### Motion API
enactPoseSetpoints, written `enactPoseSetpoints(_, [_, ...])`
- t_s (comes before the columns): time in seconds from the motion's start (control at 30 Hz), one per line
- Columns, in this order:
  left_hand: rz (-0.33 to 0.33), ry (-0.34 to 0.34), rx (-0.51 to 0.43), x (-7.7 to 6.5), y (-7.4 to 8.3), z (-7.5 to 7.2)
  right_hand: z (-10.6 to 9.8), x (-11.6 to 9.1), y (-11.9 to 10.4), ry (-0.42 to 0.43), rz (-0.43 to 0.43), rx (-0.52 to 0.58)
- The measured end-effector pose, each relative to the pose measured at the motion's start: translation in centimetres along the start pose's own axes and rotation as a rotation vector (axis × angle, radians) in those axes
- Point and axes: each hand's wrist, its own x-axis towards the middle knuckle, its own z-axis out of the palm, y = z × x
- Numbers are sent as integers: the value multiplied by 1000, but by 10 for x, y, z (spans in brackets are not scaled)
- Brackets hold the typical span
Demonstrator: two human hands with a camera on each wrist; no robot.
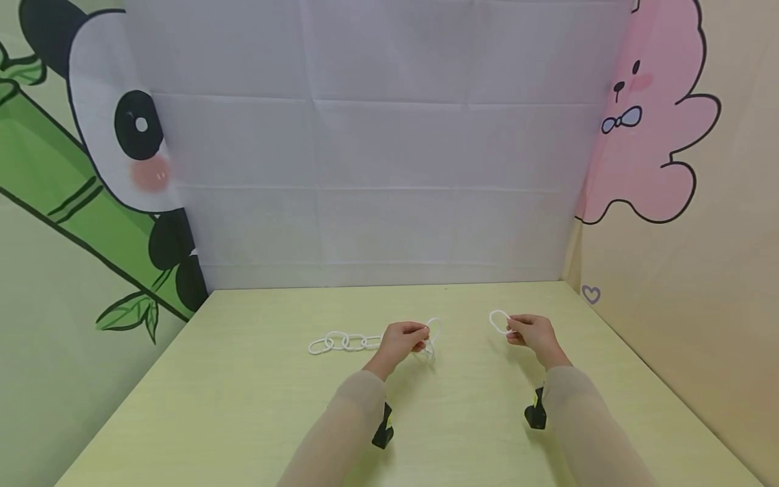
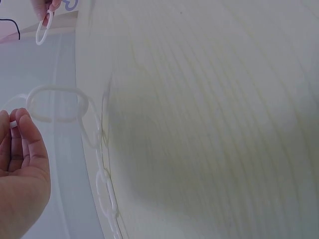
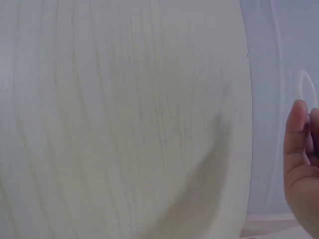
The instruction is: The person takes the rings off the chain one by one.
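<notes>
My left hand (image 1: 402,343) pinches a white oval link between thumb and fingertips, above the middle of the table. From that link (image 2: 55,88) the white chain (image 1: 347,341) hangs down and runs leftward along the tabletop. Apart from the chain, to the right, my right hand (image 1: 534,335) pinches a single white link (image 1: 496,314) by its right side, raised over the table. In the right wrist view only part of this link (image 3: 303,79) shows past the fingertips. Part of the chain is hidden behind the left hand in the head view.
The pale wood-grain table (image 1: 274,419) ends at a white cloth backdrop (image 1: 383,149). Side walls carry a panda drawing (image 1: 103,108) at left and a pink bear drawing (image 1: 663,135) at right. Black wrist devices (image 1: 383,427) hang under both sleeves.
</notes>
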Motion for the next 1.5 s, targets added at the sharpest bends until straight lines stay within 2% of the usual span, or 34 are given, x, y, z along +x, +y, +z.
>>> enactPoseSetpoints(0.6, [2,7,0,-3,1,1,-2,-1,11,-23,22,-9])
enactPoseSetpoints(0.93, [15,-7,-11,-4,1,-1,-2,-1,21,-48,62,-80])
enactPoseSetpoints(1.03, [20,-17,-19,-9,8,-2,-1,-1,23,-48,66,-88])
enactPoseSetpoints(1.3, [18,-17,1,-32,36,-1,1,-6,26,-46,56,-113])
enactPoseSetpoints(1.4, [15,-18,0,-33,38,-1,0,-7,26,-43,63,-128])
enactPoseSetpoints(1.5, [16,-22,-3,-28,32,-2,1,-8,26,-37,73,-143])
